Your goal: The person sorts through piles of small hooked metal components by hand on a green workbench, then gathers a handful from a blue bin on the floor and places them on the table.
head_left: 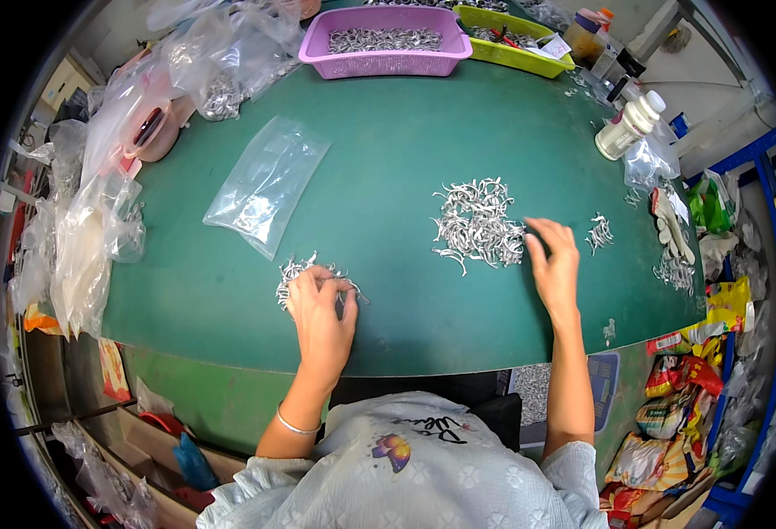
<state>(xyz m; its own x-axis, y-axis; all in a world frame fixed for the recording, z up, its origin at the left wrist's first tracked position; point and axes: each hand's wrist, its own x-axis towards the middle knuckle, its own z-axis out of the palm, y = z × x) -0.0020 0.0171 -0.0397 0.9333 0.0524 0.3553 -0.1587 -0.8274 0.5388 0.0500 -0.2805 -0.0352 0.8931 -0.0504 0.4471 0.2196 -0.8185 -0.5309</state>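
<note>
A heap of small curved silvery metal pieces [476,220] lies right of the middle of the green table. My right hand [554,256] is at its right edge, thumb and forefinger apart, with nothing visible between them. A smaller pile of the same kind of pieces [295,278] is nearer to me on the left. Over that pile curves my left hand [322,313], its fingertips touching the pieces and its thumb held away from the fingers. Beyond it, a flat clear plastic bag [269,185] lies on the table. A few more pieces [599,233] sit right of my right hand.
Pink [384,63] and yellow-green baskets [516,55] of metal parts stand at the far edge. A white bottle [630,126] and gloves [670,227] are on the right. Plastic bags [220,66] and a pink bowl [157,141] crowd the left side.
</note>
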